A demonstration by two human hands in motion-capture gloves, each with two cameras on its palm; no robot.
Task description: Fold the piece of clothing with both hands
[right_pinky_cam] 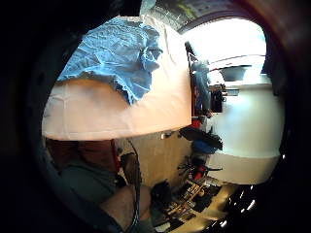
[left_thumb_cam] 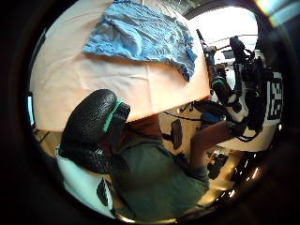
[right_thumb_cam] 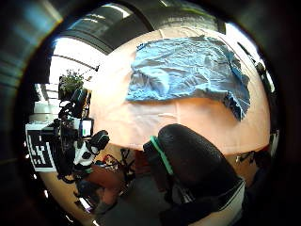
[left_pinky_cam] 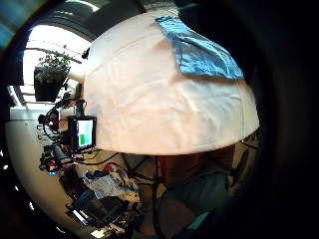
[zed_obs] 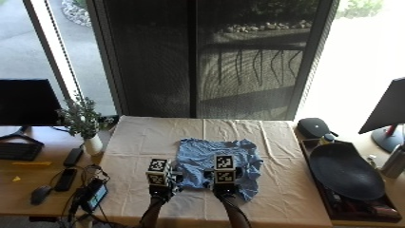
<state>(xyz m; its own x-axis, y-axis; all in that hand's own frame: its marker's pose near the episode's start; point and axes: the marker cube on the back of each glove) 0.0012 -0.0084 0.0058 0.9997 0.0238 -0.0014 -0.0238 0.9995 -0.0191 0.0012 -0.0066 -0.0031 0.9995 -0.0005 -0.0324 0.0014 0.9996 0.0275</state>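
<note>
A table (zed_obs: 284, 190) covered in a cream cloth is standing before a tall dark window (zed_obs: 208, 57). Left of the table, a potted plant (zed_obs: 81, 118) is sitting beside a dark monitor (zed_obs: 25, 102), with a keyboard (zed_obs: 19, 151) and a mouse (zed_obs: 39, 194) lying on a wooden desk. Right of the table, a big black oval dish (zed_obs: 345, 171) is lying near a small black pouch (zed_obs: 314, 127).

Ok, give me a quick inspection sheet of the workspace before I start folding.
Surface: table under a cream tablecloth.
Job's things: blue garment lies crumpled and unfolded on the cloth.
Clutter: nothing seen on the cloth besides the garment.
Grippers: left hand and right hand are near the garment's front edge; fingers hidden.
Cables: tangle by the small screen off the table's left edge.
Surroundings: potted plant, monitor, dark tray, window.
</note>
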